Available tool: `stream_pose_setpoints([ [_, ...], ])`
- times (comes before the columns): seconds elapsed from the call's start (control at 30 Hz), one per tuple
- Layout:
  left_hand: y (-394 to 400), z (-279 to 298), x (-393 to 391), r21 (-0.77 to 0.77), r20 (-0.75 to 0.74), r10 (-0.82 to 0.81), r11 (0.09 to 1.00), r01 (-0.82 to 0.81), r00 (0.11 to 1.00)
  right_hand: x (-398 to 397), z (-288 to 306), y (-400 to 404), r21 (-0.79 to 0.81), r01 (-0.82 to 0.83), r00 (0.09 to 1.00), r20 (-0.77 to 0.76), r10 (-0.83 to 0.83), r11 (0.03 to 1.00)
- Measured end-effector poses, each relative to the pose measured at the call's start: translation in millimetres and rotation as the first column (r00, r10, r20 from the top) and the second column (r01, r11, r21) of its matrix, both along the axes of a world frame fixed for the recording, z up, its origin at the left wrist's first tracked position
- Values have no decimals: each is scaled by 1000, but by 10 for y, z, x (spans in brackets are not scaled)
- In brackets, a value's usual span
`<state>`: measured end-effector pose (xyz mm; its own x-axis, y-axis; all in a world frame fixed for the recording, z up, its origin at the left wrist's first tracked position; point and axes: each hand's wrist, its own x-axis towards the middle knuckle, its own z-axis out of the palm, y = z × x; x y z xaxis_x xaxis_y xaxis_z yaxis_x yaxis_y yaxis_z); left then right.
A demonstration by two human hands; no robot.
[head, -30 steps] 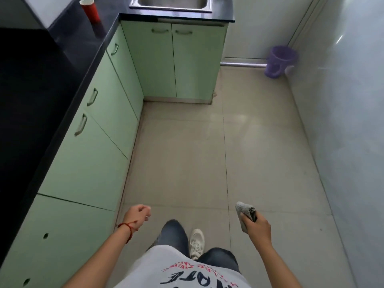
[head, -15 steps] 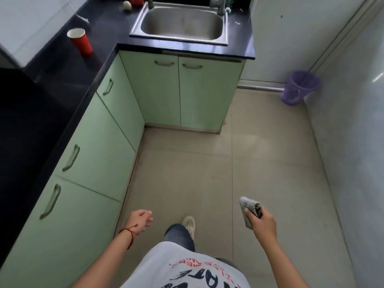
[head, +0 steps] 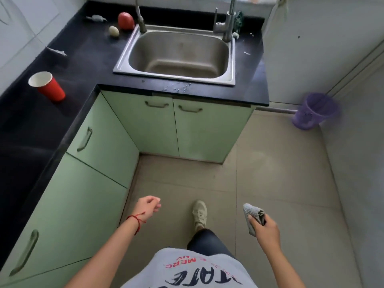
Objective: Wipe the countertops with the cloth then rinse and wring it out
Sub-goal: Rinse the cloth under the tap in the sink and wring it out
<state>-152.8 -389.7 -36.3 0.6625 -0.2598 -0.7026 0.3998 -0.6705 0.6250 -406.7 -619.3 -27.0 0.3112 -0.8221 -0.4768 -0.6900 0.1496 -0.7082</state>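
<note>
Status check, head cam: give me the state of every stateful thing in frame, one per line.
cloth: bunched, gripped in right hand
right hand: closed on cloth, held over the floor
left hand: empty, fingers loosely curled
red cup: upright on countertop
sink: no water or items visible
faucet: no water running
cabinet doors: shut
countertop: crumbs and scraps on it
purple bin: upright on the floor

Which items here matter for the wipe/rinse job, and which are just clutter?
Job:
cloth, held in right hand
black countertop
sink
tap

Lying about:
red cup
red fruit
pale egg-shaped thing
purple bin on floor
left hand, empty
</note>
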Motion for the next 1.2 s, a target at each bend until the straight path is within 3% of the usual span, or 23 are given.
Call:
stream_pose_setpoints([
  [0.13, -369, 54, 516, 53, 2, 39, 998, -39, 999, 823, 91, -619, -57, -83, 996, 39, 86, 995],
  [0.43, -1318, 541, 1748, -115, 82, 152, 983, -143, 985, 2696, 653, -1585, -209, -225, 946, 188, 265, 952],
  [0.8, -2722, 1185, 3808, -326, 278, -82, 929, 175, 957, 4378, 927, -2184, -236, -23, 945, 311, 98, 971],
  [1.07, -4093, 1331, 4773, -255, 488, -273, 864, 435, 829, 5038, 943, -2552, -218, 33, 942, 333, 43, 975],
  [1.2, -4771, 1352, 4961, -218, 564, -273, 861, 459, 779, 5217, 936, -2789, -184, 1, 947, 317, 59, 983],
])
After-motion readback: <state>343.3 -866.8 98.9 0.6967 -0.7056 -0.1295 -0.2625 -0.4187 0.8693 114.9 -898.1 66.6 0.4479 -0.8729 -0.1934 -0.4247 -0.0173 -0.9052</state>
